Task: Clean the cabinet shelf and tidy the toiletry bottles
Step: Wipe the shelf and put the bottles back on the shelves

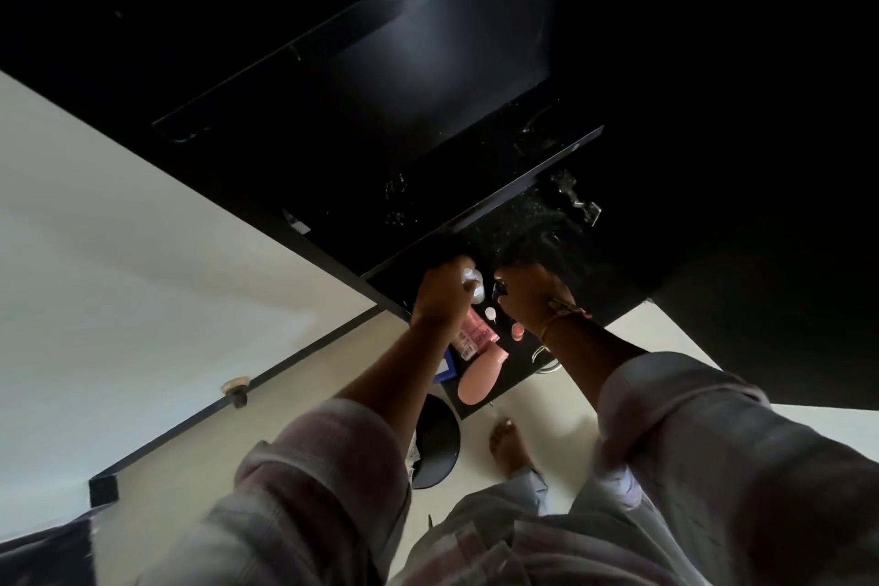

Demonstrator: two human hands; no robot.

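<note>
Both hands are working at the lower shelf (521, 364) of a black cabinet (428, 76), where the toiletry bottles are gathered near the front edge. The pink tube (475, 335) lies flat on the shelf and serves as the reference point. Just behind it, the left hand (440, 295) has its grip closed around a small white bottle (473, 283), fingers curled over the body and the bottle raised off the shelf, most likely to free the area beneath for wiping or to reposition the bottle. Behind and to the right of the tube, the right hand (528, 295) is curled, with a small dark item (499, 288) at its fingertips. Whether that grip actually holds the item cannot be told, as the item merges with the dark interior. A small white dropper bottle (490, 313) stands just right of the tube, in the gap between the hands. An orange-capped jar (517, 331) sits further right, apart from the tube. A peach bottle (480, 376) lies on its side in front of the tube, touching or nearly touching it. A blue box (447, 369) is at the tube's front left, partly hidden by the left forearm. White flecks (528, 224) show on the dark panel behind the tube, either dust or droplets. Judgement: cleaning is incomplete, and the lying containers are not yet tidied.
</note>
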